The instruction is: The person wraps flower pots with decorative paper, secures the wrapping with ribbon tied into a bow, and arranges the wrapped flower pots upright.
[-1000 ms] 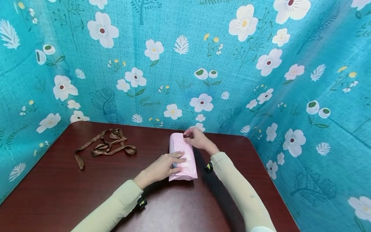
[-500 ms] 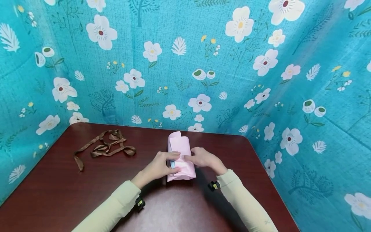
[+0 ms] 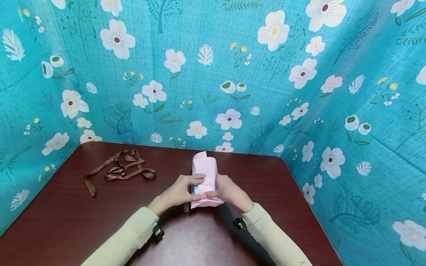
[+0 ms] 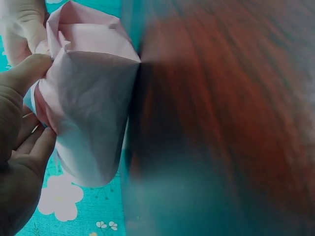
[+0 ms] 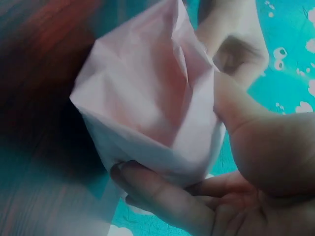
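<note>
Holding a pink paper package (image 3: 209, 170) from both sides, with fingers bent round it and thumbs on top: left hand (image 3: 177, 190) on the left flank, right hand (image 3: 230, 190) on the right. Resting on the dark red-brown worktop (image 3: 63, 218), toward the far edge, lengthwise away from the person. With the left hand, pinching at the paper's long edge, thumb toward the near end and fingers a little farther up, leaving a gap just wide enough to show a small light-blue patch (image 3: 196, 190) between the layers. With the right hand, gripping round the side, thumb across the top close to the left thumb, fingers along the side and below in the right wrist view. At the near end, creased and gaping in loose folds with pointed corners; at the far end, rising in a stray flap on the left. To the left on the worktop, well apart from both hands, lying in loose loops with one tail trailing toward the near side: a brown ribbon (image 3: 135, 155). Behind and to the sides, hanging in folds: a turquoise flowered cloth (image 3: 199, 92). On the forearms: pale sleeves (image 3: 129, 231).
</note>
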`<state>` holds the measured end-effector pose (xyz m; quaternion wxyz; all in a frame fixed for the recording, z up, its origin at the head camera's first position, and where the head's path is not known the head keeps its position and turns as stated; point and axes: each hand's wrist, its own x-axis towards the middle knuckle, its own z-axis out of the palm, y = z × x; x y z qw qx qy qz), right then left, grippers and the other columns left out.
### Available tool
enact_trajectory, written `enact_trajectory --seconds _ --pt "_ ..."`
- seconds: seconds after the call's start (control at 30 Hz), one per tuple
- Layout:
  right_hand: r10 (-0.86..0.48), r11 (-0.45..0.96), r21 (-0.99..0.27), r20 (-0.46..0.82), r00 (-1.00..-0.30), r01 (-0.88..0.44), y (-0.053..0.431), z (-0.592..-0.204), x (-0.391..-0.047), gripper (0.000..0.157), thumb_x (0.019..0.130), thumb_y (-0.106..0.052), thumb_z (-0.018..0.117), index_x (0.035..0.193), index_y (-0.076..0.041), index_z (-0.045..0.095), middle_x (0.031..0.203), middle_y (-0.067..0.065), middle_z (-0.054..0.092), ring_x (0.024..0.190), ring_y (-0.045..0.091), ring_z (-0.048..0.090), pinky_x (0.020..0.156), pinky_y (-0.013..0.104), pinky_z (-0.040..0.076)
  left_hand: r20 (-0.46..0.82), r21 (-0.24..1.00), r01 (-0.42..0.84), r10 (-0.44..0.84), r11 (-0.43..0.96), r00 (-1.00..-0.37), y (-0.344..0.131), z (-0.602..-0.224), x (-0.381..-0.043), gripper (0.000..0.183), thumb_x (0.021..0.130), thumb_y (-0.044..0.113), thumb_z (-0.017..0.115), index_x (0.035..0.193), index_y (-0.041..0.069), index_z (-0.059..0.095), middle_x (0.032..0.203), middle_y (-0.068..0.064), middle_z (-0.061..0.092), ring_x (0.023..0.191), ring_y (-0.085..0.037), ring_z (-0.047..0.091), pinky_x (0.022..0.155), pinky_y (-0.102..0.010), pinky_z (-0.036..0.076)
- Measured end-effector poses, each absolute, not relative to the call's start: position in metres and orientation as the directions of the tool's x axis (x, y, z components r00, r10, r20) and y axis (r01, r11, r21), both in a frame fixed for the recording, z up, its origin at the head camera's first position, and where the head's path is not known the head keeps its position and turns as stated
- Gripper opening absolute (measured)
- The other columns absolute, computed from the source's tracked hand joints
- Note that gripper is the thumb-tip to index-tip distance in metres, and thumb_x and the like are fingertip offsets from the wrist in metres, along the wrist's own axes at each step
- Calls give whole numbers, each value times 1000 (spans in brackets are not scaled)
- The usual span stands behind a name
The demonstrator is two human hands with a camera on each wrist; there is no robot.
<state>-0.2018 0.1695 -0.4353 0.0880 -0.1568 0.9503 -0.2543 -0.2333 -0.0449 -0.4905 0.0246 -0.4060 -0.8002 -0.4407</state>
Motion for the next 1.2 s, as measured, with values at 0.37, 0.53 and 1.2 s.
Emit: enact_trajectory --seconds 0.37,0.53,1.2 --pt "-384 843 -378 77 -920 -384 169 -451 -200 71 70 -25 96 119 7 54 87 10 65 72 16 61 63 29 54 456 585 772 686 248 -567 -49 -496 -237 62 84 20 85 137 -1 61 145 -15 58 136 -26 55 105 -42 49" --pt "-382 863 -311 116 -917 -399 169 -458 -198 73 69 -29 96 115 9 56 83 12 64 73 21 64 64 34 56 363 614 746 747 259 -557 -53 -492 -239 72 81 18 88 144 4 56 153 -6 51 143 -19 47 108 -40 47" --pt "-233 908 -381 -112 -966 -175 146 -437 -199 55 91 -56 69 76 -3 66 57 4 47 49 16 49 48 27 41 439 582 762 678 286 -590 -51 -499 -232 68 79 12 89 139 -1 60 145 -18 56 136 -30 54 107 -43 46"
